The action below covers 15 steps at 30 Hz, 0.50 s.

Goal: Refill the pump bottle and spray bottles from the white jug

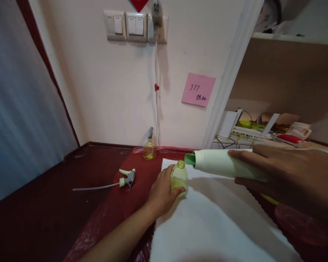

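Note:
My left hand (164, 189) is wrapped round a translucent yellow-green spray bottle (179, 180), which stands upright with its neck uncovered on a white cloth. My right hand (273, 167) grips a long pale green bottle (215, 162) from above, tilted nearly level. Its green spout (190, 159) points left, close beside the spray bottle's mouth; I cannot tell whether any liquid is flowing. To the left of my left hand lies a grey and pale green trigger spray head (128, 178) with its long dip tube.
A second spray bottle (149, 147), with its head on, stands against the wall. The white cloth (196, 225) lies over a red plastic sheet (104, 218) on the dark red table. A power cord (156, 109) hangs behind. At right, a shelf holds a white router (248, 133).

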Each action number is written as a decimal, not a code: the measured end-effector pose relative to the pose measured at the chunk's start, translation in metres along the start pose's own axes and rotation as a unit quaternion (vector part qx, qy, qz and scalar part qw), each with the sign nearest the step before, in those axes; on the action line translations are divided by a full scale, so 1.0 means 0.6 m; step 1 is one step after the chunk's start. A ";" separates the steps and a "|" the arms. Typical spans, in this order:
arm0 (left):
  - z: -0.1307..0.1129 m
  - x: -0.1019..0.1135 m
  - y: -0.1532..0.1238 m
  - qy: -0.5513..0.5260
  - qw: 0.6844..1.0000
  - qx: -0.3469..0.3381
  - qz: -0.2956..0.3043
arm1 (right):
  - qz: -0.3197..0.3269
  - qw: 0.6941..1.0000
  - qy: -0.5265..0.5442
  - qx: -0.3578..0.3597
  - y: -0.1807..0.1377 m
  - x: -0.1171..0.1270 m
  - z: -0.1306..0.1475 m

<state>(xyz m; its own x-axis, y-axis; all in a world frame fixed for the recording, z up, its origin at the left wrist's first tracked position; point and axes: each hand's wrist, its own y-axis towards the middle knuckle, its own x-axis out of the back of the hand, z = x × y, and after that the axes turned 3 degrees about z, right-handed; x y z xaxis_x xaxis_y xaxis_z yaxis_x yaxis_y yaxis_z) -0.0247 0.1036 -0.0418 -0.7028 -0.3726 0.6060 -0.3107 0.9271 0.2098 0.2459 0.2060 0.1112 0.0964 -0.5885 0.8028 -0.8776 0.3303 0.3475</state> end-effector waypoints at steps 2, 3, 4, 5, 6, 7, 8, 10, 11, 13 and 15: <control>0.000 0.000 0.000 -0.002 1.000 0.000 0.000 | 0.003 1.000 -0.002 -0.003 0.001 -0.001 -0.001; 0.000 0.000 0.000 -0.003 1.000 0.000 0.000 | 0.005 1.000 -0.003 -0.003 0.001 -0.001 -0.002; 0.000 0.000 0.000 -0.003 1.000 0.001 0.000 | 0.006 1.000 -0.003 -0.001 0.001 -0.002 -0.003; 0.000 0.000 0.000 -0.003 1.000 0.002 -0.001 | 0.009 1.000 -0.003 0.000 0.000 -0.002 -0.004; 0.000 0.000 0.000 -0.002 1.000 0.003 -0.001 | 0.011 1.000 -0.003 0.001 0.000 -0.002 -0.005; 0.000 0.000 0.000 -0.002 1.000 0.004 0.000 | 0.012 1.000 -0.005 -0.001 -0.001 -0.002 -0.005; -0.001 0.000 -0.001 -0.001 1.000 0.005 0.000 | 0.012 1.000 -0.007 -0.001 -0.002 -0.002 -0.005; -0.001 0.000 -0.001 0.001 1.000 0.002 0.000 | 0.012 1.000 -0.010 0.000 -0.002 -0.002 -0.003; -0.002 0.000 -0.001 0.002 1.000 0.001 0.001 | 0.010 1.000 -0.012 0.003 -0.002 -0.002 -0.002; -0.002 0.000 -0.001 0.005 1.000 0.004 0.001 | 0.000 1.000 -0.012 0.007 -0.002 -0.001 0.000; -0.003 0.001 -0.001 0.007 1.000 0.008 0.003 | -0.009 1.000 -0.011 0.005 -0.001 -0.001 0.000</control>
<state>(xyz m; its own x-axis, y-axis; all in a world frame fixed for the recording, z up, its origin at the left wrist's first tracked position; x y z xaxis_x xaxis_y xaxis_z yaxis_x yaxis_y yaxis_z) -0.0238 0.1028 -0.0403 -0.6955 -0.3672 0.6176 -0.3172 0.9282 0.1946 0.2460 0.2060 0.1107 0.1009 -0.6104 0.7856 -0.8805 0.3128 0.3562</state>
